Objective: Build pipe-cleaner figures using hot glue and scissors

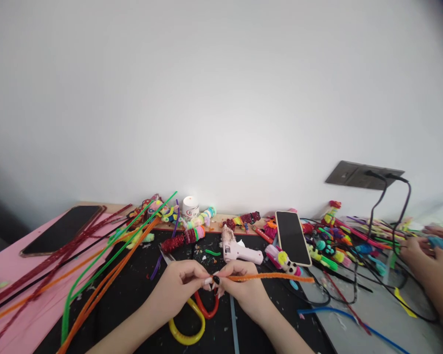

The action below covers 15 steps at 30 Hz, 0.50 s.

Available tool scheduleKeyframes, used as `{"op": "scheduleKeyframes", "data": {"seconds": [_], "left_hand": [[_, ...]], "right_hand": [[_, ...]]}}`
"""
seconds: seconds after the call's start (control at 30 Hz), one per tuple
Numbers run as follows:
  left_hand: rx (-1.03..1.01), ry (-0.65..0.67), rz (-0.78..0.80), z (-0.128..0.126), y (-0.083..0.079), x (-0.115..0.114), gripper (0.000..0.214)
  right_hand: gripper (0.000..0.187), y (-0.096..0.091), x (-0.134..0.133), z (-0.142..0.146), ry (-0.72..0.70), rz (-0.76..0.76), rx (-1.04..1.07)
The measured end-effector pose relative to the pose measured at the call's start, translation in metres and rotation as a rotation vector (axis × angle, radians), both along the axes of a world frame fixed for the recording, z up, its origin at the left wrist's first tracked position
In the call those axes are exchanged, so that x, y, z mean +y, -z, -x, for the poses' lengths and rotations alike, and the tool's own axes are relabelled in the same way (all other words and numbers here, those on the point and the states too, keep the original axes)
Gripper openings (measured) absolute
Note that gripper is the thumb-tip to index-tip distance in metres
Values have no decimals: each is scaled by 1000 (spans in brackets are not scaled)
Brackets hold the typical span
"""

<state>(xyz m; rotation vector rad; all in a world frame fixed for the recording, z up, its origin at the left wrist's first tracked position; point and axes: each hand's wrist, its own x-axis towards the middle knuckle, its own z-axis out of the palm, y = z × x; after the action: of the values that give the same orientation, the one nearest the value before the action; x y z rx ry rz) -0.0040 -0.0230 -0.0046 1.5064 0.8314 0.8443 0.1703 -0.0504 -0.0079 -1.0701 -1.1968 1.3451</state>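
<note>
An orange pipe cleaner point(273, 276) runs out to the right from between my fingers, its free end past my wrist. My right hand point(241, 284) pinches it near its left end. Fingertips meeting there, my left hand point(180, 285) is closed in a pinch on the same end; a small white bit shows between the tips. Under my hands lie scissors with a yellow and a red handle loop point(187, 322), their blades partly covered by my left hand. A pale glue stick point(234, 324) lies beside them. Just beyond stands a white glue gun point(241, 251) on its side.
Long green pipe cleaners point(96, 265) and red ones cross the pink sheet point(13, 265) at left, near a phone point(64, 227). Another phone point(293, 238), a paper cup point(191, 208) and pipe-cleaner figures line the back. Black cords hang from the outlet point(363, 175). A co-worker's hands point(424, 265) hold something blue at right.
</note>
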Motion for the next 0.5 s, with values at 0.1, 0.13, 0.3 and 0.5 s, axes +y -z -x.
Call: {"op": "scheduleKeyframes", "data": {"seconds": [0.1, 0.13, 0.3, 0.5], "left_hand": [[-48, -3, 94, 0, 3, 3, 6], [-63, -6, 119, 0, 4, 4, 3], [-140, 5, 196, 1, 8, 6, 9], [-96, -36, 186, 1, 5, 6, 5]], "right_hand": [[12, 1, 1, 1, 20, 2, 23], [12, 1, 1, 1, 29, 0, 36], [13, 0, 1, 2, 59, -17, 66], [14, 3, 2, 1, 55, -35, 64]]}}
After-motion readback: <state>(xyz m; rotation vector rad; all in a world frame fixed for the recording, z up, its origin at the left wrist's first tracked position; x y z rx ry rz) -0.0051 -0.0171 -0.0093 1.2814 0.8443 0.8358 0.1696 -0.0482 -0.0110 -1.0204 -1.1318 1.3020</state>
